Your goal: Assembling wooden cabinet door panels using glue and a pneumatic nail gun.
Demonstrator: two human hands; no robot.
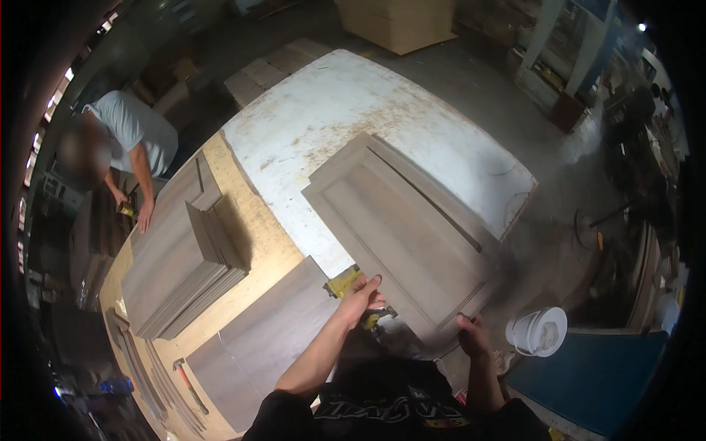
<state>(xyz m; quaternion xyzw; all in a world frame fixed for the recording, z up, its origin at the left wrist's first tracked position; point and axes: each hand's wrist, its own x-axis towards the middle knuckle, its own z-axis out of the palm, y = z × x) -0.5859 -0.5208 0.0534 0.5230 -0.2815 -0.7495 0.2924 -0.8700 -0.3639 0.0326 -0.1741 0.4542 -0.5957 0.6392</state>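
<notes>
A grey-brown framed cabinet door panel (401, 228) lies tilted across the white worktable (331, 110). My right hand (474, 336) grips the panel's near corner. My left hand (360, 294) rests by the panel's near left edge, on top of a yellow power tool (344, 283). I cannot tell whether its fingers close around the tool or only press on it.
A stack of grey panels (180, 261) sits on the plywood bench at left, with a flat board (272, 338) nearer me and a hammer (187, 382) beside it. Another person (121, 147) works at the far left. A white bucket (540, 331) stands on the floor at right.
</notes>
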